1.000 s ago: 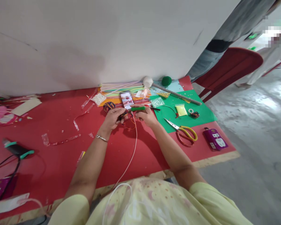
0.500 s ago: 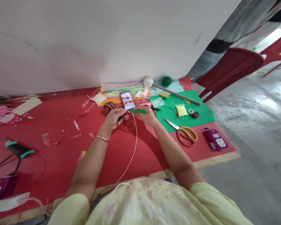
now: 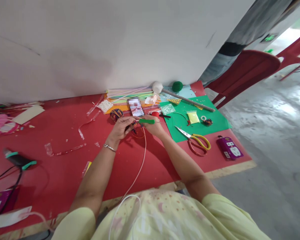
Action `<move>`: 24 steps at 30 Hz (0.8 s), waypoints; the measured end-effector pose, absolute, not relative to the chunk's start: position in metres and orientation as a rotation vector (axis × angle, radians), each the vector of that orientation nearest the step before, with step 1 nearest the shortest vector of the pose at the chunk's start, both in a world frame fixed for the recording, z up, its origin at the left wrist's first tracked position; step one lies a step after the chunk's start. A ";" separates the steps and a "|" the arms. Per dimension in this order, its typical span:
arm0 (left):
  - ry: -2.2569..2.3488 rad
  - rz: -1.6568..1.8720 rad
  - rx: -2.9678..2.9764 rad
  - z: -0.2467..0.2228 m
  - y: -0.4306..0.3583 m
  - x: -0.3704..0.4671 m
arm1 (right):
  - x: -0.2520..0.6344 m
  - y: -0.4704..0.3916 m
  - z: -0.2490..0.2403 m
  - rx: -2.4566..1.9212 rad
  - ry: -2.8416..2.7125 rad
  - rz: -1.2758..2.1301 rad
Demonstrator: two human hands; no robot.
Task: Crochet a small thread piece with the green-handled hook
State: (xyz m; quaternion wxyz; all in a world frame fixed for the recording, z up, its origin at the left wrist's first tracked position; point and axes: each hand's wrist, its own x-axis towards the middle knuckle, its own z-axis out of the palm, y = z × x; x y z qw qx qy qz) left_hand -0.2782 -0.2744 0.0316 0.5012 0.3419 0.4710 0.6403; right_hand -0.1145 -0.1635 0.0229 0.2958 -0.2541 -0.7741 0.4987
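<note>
My right hand point(image 3: 151, 125) is closed around a crochet hook with a green handle point(image 3: 147, 121), its tip pointing left. My left hand point(image 3: 123, 127) pinches a small piece of multicoloured yarn work point(image 3: 135, 124), mostly covered by the fingers. The hook's thin end meets the yarn work between the two hands. A loop of orange yarn point(image 3: 140, 136) hangs under it. Beyond my left hand lies a ball of dark multicoloured yarn point(image 3: 116, 115). A phone point(image 3: 135, 107) with a lit screen lies just past my hands, and a pink cable point(image 3: 141, 163) runs down towards my body.
Scissors with red and yellow handles point(image 3: 195, 141) lie to the right, near a purple box point(image 3: 229, 148). A green sheet point(image 3: 173, 128) carries a yellow packet point(image 3: 193, 117) and a stick point(image 3: 190, 99). At left rests a black and teal glue gun point(image 3: 19, 159). A wall point(image 3: 95, 43) rises behind.
The green handle has tilted and shifted slightly left and down in my right hand. My left hand stays on the yarn work in nearly the same place.
</note>
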 end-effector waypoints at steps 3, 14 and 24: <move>1.115 1.580 0.802 0.028 -0.274 -0.279 | -0.115 -0.165 0.025 -0.638 -2.076 1.347; 1.230 1.648 0.881 0.020 -0.266 -0.280 | -0.102 -0.169 0.048 -0.501 -1.614 2.018; 1.341 1.616 1.121 0.016 -0.267 -0.280 | -0.110 -0.174 0.050 -0.678 -1.712 1.907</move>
